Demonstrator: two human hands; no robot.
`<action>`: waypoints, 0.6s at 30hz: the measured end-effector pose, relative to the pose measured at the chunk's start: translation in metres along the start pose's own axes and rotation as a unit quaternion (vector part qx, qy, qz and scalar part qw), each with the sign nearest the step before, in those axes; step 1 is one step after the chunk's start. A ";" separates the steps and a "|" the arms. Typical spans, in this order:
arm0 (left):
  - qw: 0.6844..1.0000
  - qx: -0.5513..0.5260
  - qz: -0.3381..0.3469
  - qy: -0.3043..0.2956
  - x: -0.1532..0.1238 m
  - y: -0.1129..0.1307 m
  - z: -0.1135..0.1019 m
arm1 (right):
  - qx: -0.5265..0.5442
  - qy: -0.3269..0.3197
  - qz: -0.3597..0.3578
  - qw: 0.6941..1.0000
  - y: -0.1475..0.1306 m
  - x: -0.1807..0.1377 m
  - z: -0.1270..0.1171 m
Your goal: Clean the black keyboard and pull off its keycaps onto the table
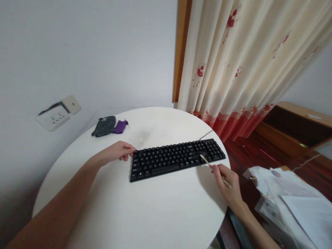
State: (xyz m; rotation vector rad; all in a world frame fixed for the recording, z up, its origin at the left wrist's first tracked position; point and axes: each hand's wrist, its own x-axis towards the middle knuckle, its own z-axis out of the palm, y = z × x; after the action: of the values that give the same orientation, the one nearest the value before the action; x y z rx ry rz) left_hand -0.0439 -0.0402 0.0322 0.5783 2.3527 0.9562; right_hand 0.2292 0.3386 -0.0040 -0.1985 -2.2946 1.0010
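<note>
One black keyboard [168,157] laid on a round white surface [145,211], its far left corner pinched by the left hand [120,151], a brush [205,160] held by the right hand [228,181], tip at the keyboard's right part.

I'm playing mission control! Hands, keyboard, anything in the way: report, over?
Left fingers holding keyboard by far left corner. Right fingers gripping pale tool, tip at keyboard. Grey cloth, purple cloth aside, not blocking.
</note>
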 end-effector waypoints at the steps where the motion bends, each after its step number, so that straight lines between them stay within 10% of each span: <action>1: 1.000 -0.001 -0.001 0.001 0.000 0.000 0.000 | 0.003 0.003 0.005 1.000 0.000 -0.003 0.000; 18: 1.000 -0.005 -0.015 0.010 -0.001 0.006 0.002 | 0.013 0.045 0.041 0.998 -0.014 -0.041 -0.015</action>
State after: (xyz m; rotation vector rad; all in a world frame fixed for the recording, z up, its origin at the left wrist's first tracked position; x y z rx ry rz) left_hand -0.0407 -0.0355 0.0359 0.5306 2.3660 0.9624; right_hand 0.2722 0.3232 -0.0059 -0.3234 -2.2059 1.0413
